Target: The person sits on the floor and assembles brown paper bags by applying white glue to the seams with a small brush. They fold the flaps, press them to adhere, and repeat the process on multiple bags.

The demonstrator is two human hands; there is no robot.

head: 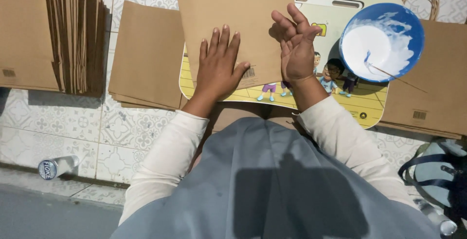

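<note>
- My left hand [217,66] lies flat, fingers spread, pressing the flat brown paper bag [233,22] on the yellow cartoon-printed board [369,105].
- My right hand [295,44] hovers loosely open, holding nothing.
- Beyond, the blue bowl of white glue [382,42] is partly used.
- Far left, a stack of brown paper bags [73,34] looks finished.

Your brown paper sheet [233,20] runs off the top edge, and your left hand [217,66] covers part of its lower margin. The cartoon-printed board [362,105] beneath is largely hidden by that sheet, your right hand [296,49] and the blue bowl [382,42]; its near edge disappears behind your sleeves. The upright stack of paper bags [73,34] is cut by the top edge, the flat bag [24,29] beside it by the left edge. The brown bags [428,98] on your right pass under the bowl. The bottle [57,166] shows only its cap end. The bag with dark straps [440,173] is cropped at right.
</note>
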